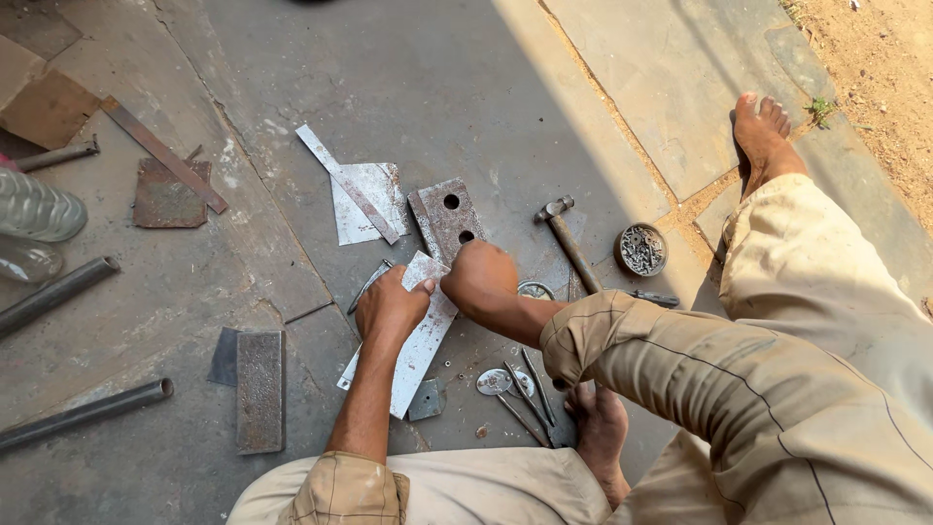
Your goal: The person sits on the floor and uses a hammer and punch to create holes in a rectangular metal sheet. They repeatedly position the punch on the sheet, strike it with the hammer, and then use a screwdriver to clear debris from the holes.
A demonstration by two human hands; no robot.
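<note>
I sit on a concrete floor with a long shiny sheet-metal strip (420, 342) lying in front of me. My left hand (389, 307) grips the strip's upper left edge and presses it down. My right hand (478, 276) is closed into a fist at the strip's top right corner; whatever it holds is hidden. Just beyond the strip lies a thick grey steel block with two round holes (448, 216).
A hammer (567, 239) and a small tin of nails (641, 250) lie to the right. Sheet offcuts (364, 199), a rusty plate (171, 193), a flat bar (260, 389), pipes (86, 412), plastic bottles (35, 209) and small tools (520, 389) lie around. My bare feet (600, 433) rest nearby.
</note>
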